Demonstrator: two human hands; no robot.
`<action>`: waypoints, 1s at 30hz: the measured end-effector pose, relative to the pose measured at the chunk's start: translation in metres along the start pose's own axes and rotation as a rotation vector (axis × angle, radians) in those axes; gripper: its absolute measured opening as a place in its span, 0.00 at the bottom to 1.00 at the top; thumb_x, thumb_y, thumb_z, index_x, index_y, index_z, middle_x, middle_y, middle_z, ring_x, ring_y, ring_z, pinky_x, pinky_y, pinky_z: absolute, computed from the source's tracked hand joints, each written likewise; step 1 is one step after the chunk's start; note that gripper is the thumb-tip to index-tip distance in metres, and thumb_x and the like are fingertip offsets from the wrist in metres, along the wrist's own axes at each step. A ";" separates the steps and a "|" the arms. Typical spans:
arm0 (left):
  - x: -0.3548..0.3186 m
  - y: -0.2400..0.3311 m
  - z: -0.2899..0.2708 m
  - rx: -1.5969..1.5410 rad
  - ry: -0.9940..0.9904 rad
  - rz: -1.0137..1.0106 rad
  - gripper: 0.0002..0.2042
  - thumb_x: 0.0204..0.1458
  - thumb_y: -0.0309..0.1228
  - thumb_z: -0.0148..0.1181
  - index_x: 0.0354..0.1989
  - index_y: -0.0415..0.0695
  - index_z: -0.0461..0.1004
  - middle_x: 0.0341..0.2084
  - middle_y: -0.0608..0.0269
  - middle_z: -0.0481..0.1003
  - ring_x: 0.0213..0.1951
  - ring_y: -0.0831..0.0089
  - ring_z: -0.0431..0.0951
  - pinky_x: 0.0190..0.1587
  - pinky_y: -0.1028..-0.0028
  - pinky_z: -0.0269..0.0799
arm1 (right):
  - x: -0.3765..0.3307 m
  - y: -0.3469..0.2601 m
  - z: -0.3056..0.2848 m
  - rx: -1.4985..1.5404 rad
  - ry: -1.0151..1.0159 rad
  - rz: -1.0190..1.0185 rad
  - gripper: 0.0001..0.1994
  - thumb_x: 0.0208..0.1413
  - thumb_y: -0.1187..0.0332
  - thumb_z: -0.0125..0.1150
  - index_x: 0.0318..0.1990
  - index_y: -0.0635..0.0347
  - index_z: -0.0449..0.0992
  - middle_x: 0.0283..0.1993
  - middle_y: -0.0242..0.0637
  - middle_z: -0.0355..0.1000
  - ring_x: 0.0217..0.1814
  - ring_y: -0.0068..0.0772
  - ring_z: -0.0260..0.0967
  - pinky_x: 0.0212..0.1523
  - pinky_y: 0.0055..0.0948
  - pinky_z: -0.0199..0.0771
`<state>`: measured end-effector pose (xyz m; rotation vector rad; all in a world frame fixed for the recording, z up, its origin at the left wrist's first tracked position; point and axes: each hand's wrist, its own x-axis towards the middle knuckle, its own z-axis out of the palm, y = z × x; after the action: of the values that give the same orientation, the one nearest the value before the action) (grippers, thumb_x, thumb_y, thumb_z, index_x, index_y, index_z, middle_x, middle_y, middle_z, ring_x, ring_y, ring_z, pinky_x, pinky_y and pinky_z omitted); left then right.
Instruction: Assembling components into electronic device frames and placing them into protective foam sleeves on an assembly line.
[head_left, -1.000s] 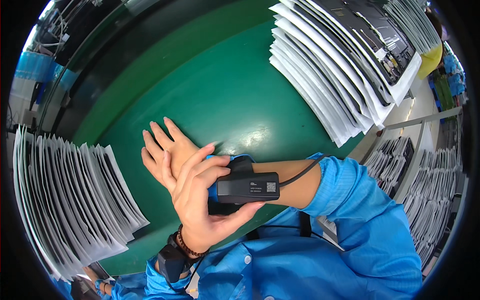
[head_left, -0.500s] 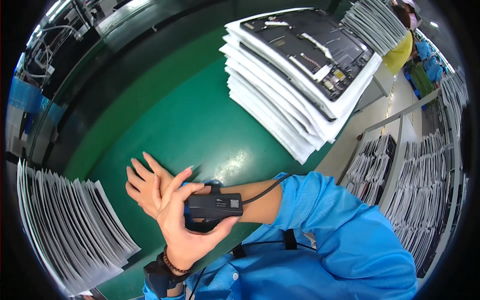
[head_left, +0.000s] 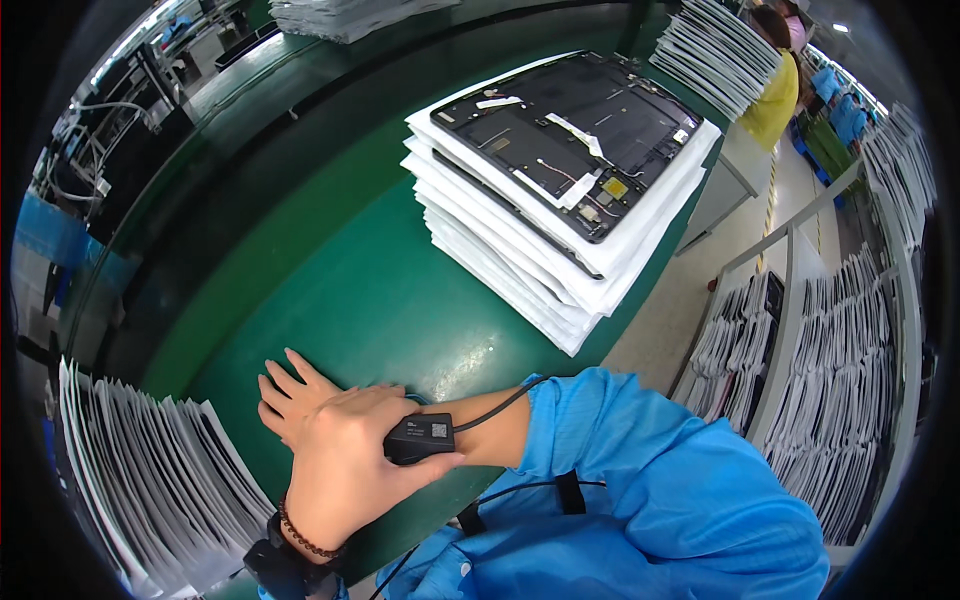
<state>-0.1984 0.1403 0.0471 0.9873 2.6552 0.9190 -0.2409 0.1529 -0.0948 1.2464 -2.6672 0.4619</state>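
Observation:
My right hand (head_left: 288, 392) lies on the green tabletop (head_left: 380, 300), its fingers spread and pointing left. A small black box-shaped device (head_left: 420, 438) with a printed label sits on my right wrist, and a black cable (head_left: 490, 410) runs from it toward the blue sleeve. My left hand (head_left: 345, 450) reaches across and is closed around this device, thumb along its near side. Its other fingers wrap over the far side and are partly hidden. A beaded bracelet (head_left: 300, 530) and another black device (head_left: 285, 560) are on my left wrist.
Ahead stands a stack of white sleeves (head_left: 500, 250), topped by a dark laptop-like panel (head_left: 590, 130) with exposed parts. More sleeves (head_left: 160, 470) stand upright at left. A shelf rack (head_left: 790, 330) full of them is at right. A person in yellow (head_left: 775, 105) is beyond.
My left hand has closed further over the wrist device, covering more of it and of my right hand. The view has shifted, so the stack appears lower and further left.

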 end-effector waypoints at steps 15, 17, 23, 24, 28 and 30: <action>-0.001 -0.020 0.020 -0.204 0.072 -0.007 0.19 0.33 0.34 0.81 0.30 0.34 0.82 0.31 0.52 0.83 0.43 0.54 0.85 0.59 0.54 0.74 | 0.005 -0.004 0.006 -0.005 -0.004 0.044 0.28 0.60 0.51 0.58 0.63 0.54 0.70 0.71 0.44 0.61 0.77 0.51 0.49 0.76 0.62 0.38; 0.000 -0.017 0.019 -0.246 0.006 -0.090 0.21 0.32 0.33 0.82 0.31 0.31 0.81 0.34 0.52 0.83 0.48 0.56 0.83 0.64 0.51 0.67 | 0.003 -0.003 0.004 -0.003 -0.010 0.046 0.28 0.60 0.51 0.58 0.63 0.54 0.70 0.71 0.44 0.61 0.77 0.51 0.49 0.76 0.61 0.38; 0.003 -0.001 0.001 0.057 0.010 0.059 0.19 0.34 0.36 0.79 0.33 0.35 0.82 0.28 0.55 0.80 0.40 0.57 0.81 0.52 0.59 0.74 | 0.003 -0.002 -0.002 -0.019 -0.014 0.046 0.28 0.59 0.51 0.58 0.63 0.54 0.70 0.70 0.44 0.62 0.77 0.51 0.49 0.76 0.61 0.39; 0.004 0.004 -0.002 0.060 0.013 0.060 0.19 0.34 0.36 0.79 0.33 0.35 0.82 0.28 0.55 0.80 0.40 0.57 0.81 0.52 0.59 0.74 | 0.002 -0.001 -0.002 -0.015 -0.013 0.051 0.28 0.59 0.51 0.58 0.63 0.54 0.70 0.70 0.44 0.62 0.77 0.51 0.49 0.76 0.61 0.39; 0.007 0.017 0.001 0.312 0.008 0.131 0.20 0.36 0.39 0.74 0.35 0.37 0.82 0.27 0.53 0.78 0.36 0.58 0.77 0.46 0.61 0.71 | -0.003 0.003 -0.005 -0.018 -0.009 0.055 0.28 0.59 0.51 0.59 0.63 0.54 0.70 0.70 0.44 0.62 0.77 0.51 0.50 0.76 0.61 0.39; 0.004 0.021 0.003 0.361 -0.007 0.116 0.20 0.36 0.40 0.75 0.35 0.38 0.82 0.28 0.54 0.78 0.39 0.57 0.77 0.49 0.60 0.69 | 0.000 0.003 -0.007 -0.014 -0.010 0.053 0.28 0.59 0.51 0.59 0.63 0.54 0.70 0.70 0.44 0.62 0.77 0.51 0.50 0.75 0.61 0.39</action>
<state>-0.1893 0.1571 0.0574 1.2252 2.8432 0.4570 -0.2430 0.1570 -0.0890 1.1802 -2.7129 0.4445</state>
